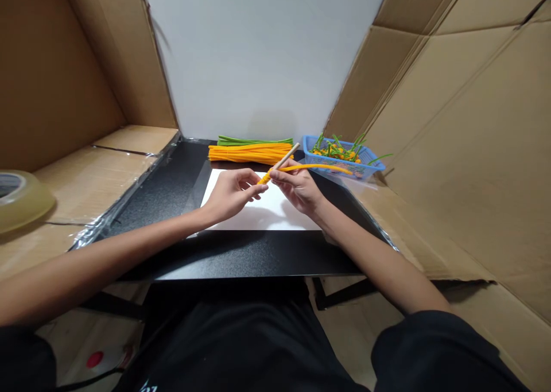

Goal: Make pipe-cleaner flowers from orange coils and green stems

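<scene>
Centrally, we hold the orange pipe cleaner (pixel 318 167) coiled at one end around the wooden stick (pixel 287 156), above the white sheet (pixel 267 211) on the desk (pixel 241 254). Left hand (pixel 232 194) pinches the coil; right hand (pixel 299 188) grips stick and cleaner. Behind lie orange stems (pixel 249 152), green stems (pixel 253 141) and a blue basket (pixel 340 158). A tape roll (pixel 19 200) sits far left.

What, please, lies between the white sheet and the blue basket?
In the head view, only bare black tabletop separates the white sheet from the blue basket.
</scene>
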Available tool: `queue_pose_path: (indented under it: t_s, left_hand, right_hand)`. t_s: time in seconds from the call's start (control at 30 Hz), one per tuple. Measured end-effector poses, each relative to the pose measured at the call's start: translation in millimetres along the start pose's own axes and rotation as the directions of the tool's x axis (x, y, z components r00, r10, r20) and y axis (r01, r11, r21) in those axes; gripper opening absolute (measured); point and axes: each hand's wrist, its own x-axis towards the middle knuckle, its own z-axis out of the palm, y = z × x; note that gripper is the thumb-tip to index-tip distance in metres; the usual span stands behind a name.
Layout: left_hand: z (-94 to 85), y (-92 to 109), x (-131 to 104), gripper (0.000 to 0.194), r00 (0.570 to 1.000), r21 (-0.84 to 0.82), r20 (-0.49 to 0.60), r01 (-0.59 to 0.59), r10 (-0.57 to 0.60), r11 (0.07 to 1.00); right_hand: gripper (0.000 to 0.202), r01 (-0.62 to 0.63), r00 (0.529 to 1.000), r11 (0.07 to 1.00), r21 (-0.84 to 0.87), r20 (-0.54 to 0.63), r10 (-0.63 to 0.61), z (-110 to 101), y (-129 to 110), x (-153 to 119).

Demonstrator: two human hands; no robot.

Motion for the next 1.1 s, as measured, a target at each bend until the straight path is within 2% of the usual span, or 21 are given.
queue_pose_path:
  t_s: [0.13,0.23,0.3,0.4,0.57,0.7,0.8,0.87,0.93,1.03,1.1]
  left_hand:
    - [1.7,5,3,0.044,0.987,-0.143,0.090,0.148,-0.136,0.979]
    - [-2.1,9,6,0.041,0.975,-0.191,0.141,0.194,-0.169,0.962]
    - [-6.6,10,8,0.038,0.959,-0.219,0.216,0.228,-0.181,0.949]
    - [-13.1,10,11,0.033,0.910,-0.258,0.365,0.301,-0.196,0.918]
    - [-17.3,6,11,0.032,0.797,-0.337,0.575,0.437,-0.185,0.834]
    - [-17.4,5,9,0.031,0.764,-0.357,0.627,0.458,-0.154,0.814]
    - [-16.2,6,8,0.029,0.755,-0.353,0.640,0.456,-0.145,0.817]
    - [-14.0,6,8,0.030,0.768,-0.326,0.620,0.437,-0.159,0.839]
    - [-10.9,6,8,0.032,0.812,-0.277,0.551,0.393,-0.190,0.877]
    - [-6.1,2,8,0.037,0.911,-0.180,0.356,0.284,-0.207,0.942]
    - [-4.6,-2,6,0.040,0.972,-0.078,0.191,0.155,-0.138,0.985]
  right_hand:
    - [0.029,-0.032,0.999,0.998,0.046,0.018,0.031,-2,2,-1]
    - [0.018,-0.065,0.998,0.992,0.108,0.008,0.065,-4,1,0]
    - [0.013,-0.095,0.995,0.984,0.153,0.012,0.094,-6,0,0]
    - [0.014,-0.160,0.986,0.968,0.192,0.079,0.147,-8,-1,0]
    - [0.023,-0.230,0.953,0.959,0.168,0.238,0.187,-10,-4,-2]
    - [0.028,-0.267,0.930,0.957,0.112,0.290,0.225,-14,-6,-4]
    - [0.023,-0.224,0.942,0.971,0.088,0.276,0.193,-15,-4,-3]
    - [0.021,-0.208,0.948,0.975,0.073,0.260,0.182,-14,-2,-1]
    - [0.023,-0.211,0.949,0.976,0.060,0.252,0.190,-13,0,0]
    - [0.028,-0.206,0.956,0.978,0.045,0.225,0.191,-10,2,2]
    - [0.029,-0.183,0.967,0.982,0.033,0.187,0.174,-8,2,3]
